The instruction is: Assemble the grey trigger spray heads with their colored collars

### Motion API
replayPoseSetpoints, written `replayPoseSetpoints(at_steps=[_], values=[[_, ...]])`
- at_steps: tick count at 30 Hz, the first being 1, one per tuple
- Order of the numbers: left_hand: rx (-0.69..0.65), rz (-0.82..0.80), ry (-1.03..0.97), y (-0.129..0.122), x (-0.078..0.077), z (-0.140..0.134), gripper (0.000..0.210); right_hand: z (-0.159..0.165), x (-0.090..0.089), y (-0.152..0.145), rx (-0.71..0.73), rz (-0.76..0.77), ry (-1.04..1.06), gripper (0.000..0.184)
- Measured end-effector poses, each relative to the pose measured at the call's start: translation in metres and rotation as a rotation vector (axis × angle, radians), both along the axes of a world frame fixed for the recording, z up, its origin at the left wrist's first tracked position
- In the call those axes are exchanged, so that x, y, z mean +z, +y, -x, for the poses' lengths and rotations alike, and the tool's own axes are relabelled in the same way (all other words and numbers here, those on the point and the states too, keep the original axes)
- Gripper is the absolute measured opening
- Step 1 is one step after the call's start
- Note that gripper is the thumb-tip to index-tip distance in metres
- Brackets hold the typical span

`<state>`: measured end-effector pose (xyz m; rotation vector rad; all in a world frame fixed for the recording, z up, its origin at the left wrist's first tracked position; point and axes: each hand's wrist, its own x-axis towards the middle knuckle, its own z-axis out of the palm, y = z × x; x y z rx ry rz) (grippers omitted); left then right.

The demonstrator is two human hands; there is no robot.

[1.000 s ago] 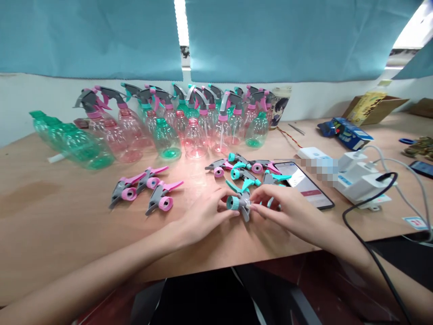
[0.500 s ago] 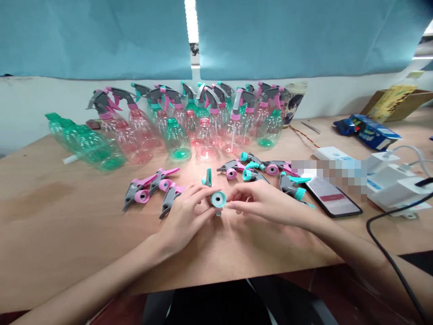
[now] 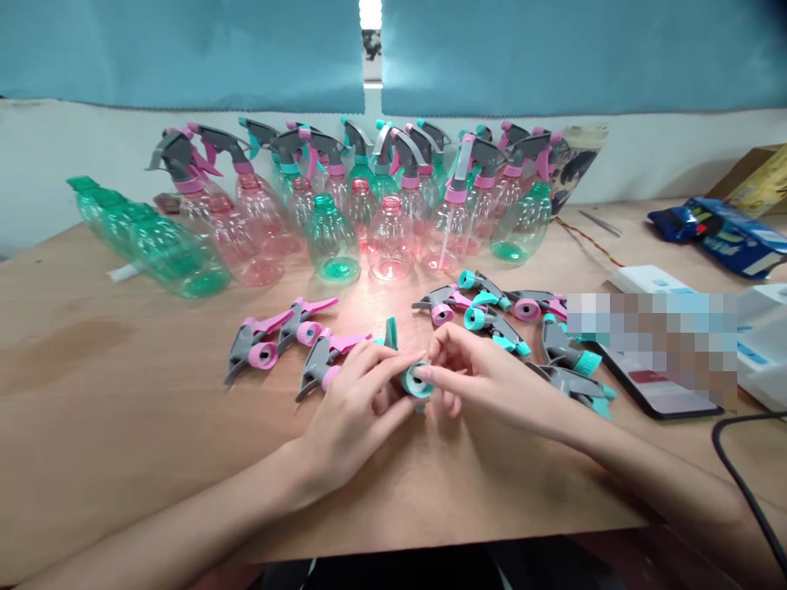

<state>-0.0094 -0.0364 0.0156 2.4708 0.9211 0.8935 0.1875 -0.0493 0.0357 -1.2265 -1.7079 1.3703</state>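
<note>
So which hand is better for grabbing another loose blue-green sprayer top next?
Probably the right hand: it is nearer the loose blue-green sprayer tops, while the left hand is gripping the held sprayer top.

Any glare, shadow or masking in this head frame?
Head view: the bright gap in the blue cloth is blown out; glare whitens part of the table; pixelation covers part of the phone; a soft shadow lies below the right hand.

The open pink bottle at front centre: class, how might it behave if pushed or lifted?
The open pink bottle is probably light, as its see-through body looks like thin plastic. A push near its narrow neck may tip it, since it stands taller than wide.
</note>
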Motion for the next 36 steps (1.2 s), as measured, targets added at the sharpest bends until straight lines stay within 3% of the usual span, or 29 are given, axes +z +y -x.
replayPoseSetpoints(at_steps=[3, 5, 12, 16, 24, 36], values=[[-0.001, 0.044, 0.002, 0.000, 0.000, -0.001, 0.032, 0.000, -0.003, -0.003, -0.057, -0.367, -0.219, 0.005], [-0.002, 0.062, 0.002, 0.000, 0.001, -0.001, 0.030, 0.000, -0.007, -0.006, -0.063, -0.531, -0.331, 0.003], [0.011, 0.099, -0.015, 0.000, -0.001, -0.001, 0.034, 0.002, -0.014, -0.014, -0.089, -0.839, -0.428, 0.014], [-0.001, 0.067, -0.025, 0.001, -0.004, 0.000, 0.034, 0.003, -0.012, -0.014, -0.115, -0.858, -0.385, 0.018], [-0.048, 0.053, -0.016, 0.002, -0.004, 0.000, 0.033, 0.002, -0.015, -0.009, -0.092, -0.671, -0.290, 0.013], [-0.074, 0.104, -0.026, 0.002, -0.005, -0.001, 0.031, 0.002, -0.014, -0.010, -0.087, -0.684, -0.272, 0.010]])
